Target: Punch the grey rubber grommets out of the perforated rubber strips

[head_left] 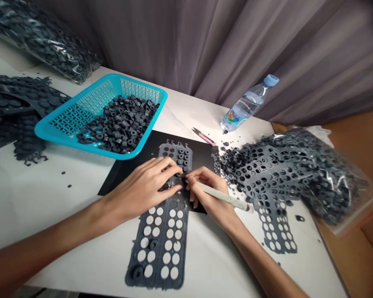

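A dark grey perforated rubber sheet (161,231) lies lengthwise before me. Small ring-shaped rubber pieces (183,156) remain in its far right part, and a few loose-looking ones sit near its close end. My left hand (149,180) rests over the sheet, thumb and index finger apart beside the pieces. Gripped in my right hand (213,190) is a pale pen-like tool (225,196); its tip, hidden by the fingers, points at the sheet's right edge. Beneath the sheet's far half is a black mat (202,154).
A turquoise basket (112,155) holds many rubber pieces. Pink-handled thread snips (205,136) and a water bottle (247,105) lie beyond the mat. Punched sheets (264,169) and a plastic bag (338,182) fill the right. More sheets (15,99) and a full bag (49,43) are left.
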Demonstrator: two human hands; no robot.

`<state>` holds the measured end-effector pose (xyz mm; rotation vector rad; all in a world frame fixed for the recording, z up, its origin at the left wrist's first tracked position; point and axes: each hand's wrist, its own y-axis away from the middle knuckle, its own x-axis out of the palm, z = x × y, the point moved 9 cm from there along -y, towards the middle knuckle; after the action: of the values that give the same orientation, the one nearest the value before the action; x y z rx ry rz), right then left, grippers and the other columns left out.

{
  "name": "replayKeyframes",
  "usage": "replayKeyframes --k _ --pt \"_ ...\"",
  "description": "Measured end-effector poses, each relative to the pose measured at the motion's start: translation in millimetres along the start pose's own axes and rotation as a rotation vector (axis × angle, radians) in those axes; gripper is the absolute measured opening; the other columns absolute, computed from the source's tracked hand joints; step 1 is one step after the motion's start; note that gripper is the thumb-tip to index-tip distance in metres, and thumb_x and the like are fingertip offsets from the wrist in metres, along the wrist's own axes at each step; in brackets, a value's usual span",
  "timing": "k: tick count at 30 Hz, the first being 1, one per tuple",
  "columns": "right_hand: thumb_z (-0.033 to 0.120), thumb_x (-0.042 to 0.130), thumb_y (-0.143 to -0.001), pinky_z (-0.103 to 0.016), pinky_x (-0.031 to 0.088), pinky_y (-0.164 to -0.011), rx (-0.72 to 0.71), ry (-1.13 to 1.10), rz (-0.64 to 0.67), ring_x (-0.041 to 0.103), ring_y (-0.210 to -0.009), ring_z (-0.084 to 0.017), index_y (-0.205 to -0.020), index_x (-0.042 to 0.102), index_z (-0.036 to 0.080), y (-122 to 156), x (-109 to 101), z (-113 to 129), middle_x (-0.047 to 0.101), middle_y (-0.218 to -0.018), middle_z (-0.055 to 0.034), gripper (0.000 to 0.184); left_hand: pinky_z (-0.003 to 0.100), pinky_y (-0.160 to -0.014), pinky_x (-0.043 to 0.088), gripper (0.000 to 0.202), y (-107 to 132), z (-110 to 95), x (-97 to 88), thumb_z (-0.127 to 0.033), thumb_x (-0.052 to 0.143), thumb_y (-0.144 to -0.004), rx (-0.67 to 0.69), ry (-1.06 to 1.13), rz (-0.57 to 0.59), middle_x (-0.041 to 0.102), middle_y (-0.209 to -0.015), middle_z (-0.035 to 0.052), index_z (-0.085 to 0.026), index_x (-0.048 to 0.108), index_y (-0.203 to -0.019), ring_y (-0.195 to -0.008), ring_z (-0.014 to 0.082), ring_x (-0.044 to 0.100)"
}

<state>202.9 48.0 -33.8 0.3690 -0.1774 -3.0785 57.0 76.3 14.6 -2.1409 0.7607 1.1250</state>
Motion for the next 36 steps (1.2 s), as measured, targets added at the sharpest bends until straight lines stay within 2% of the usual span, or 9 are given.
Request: replayKeyframes --k 2,6,14,21,24,31,36 --pt "0.045 0.062 -0.098 -0.020 0.050 -0.043 0.004 -0.006 0.011 0.057 -0.047 -0.010 -0.095 0.064 0.021 0 3 -3 0.061 -0.064 0.0037 0.024 0.040 -0.095 0.050 0.021 1 8 9.8 -0.033 0.062 -0.100 -0.054 0.091 0.033 0.065 -0.114 0.0041 -0.023 0.061 -0.118 -0.107 0.0232 0.063" --pt "0.045 0.062 -0.098 -0.020 0.049 -0.042 0.007 0.003 -0.003 0.056 -0.047 -0.010 -0.096 0.064 0.020 0 3 -6 0.061 -0.063 0.0033 0.025 0.037 -0.093 0.051 0.022 1 22 12.9 -0.036 0.067 -0.096 -0.123 0.191 0.039 0.064 -0.111 0.0015 -0.026 0.062 -0.116 -0.108 0.0226 0.063" --pt "0.044 0.061 -0.099 -0.019 0.048 -0.041 -0.013 -0.003 0.006 0.055 -0.048 -0.010 -0.097 0.064 0.020 -1 5 1 0.063 -0.068 0.0023 0.024 0.037 -0.093 0.051 0.025 -1 23 13.0 -0.036 0.068 -0.095 -0.139 0.227 0.059 0.063 -0.112 0.0011 -0.027 0.062 -0.117 -0.107 0.0223 0.063" --pt "0.046 0.062 -0.099 -0.020 0.049 -0.041 -0.008 -0.019 -0.006 0.057 -0.051 -0.011 -0.099 0.064 0.021 -2 5 -5 0.065 -0.072 0.0010 0.026 0.034 -0.095 0.051 0.022 -1 28 10.5 -0.037 0.063 -0.099 -0.160 0.244 0.147 0.064 -0.118 -0.0011 -0.029 0.063 -0.120 -0.109 0.0203 0.064" --pt "0.047 0.061 -0.099 -0.020 0.048 -0.042 -0.001 -0.008 0.003 0.056 -0.050 -0.011 -0.098 0.064 0.021 -2 6 -7 0.065 -0.071 0.0012 0.026 0.034 -0.095 0.051 0.021 -2 26 7.9 -0.035 0.060 -0.101 -0.132 0.209 0.120 0.065 -0.117 -0.0007 -0.028 0.063 -0.121 -0.107 0.0197 0.065" --pt "0.048 0.060 -0.100 -0.019 0.048 -0.043 -0.002 -0.009 0.029 0.055 -0.050 -0.010 -0.098 0.063 0.021 -2 7 -6 0.064 -0.070 0.0018 0.027 0.035 -0.097 0.051 0.023 -6 10 9.1 -0.026 0.048 -0.108 0.036 0.050 0.025 0.064 -0.117 0.0045 -0.021 0.066 -0.121 -0.106 0.0200 0.067" --pt "0.047 0.062 -0.099 -0.019 0.049 -0.041 0.009 -0.086 0.018 0.060 -0.055 -0.011 -0.098 0.063 0.020 -3 7 -7 0.065 -0.076 0.0002 0.027 0.034 -0.098 0.052 0.023 -7 17 8.7 -0.022 0.046 -0.108 -0.001 0.116 0.000 0.066 -0.116 0.0045 -0.018 0.066 -0.118 -0.105 0.0184 0.067"
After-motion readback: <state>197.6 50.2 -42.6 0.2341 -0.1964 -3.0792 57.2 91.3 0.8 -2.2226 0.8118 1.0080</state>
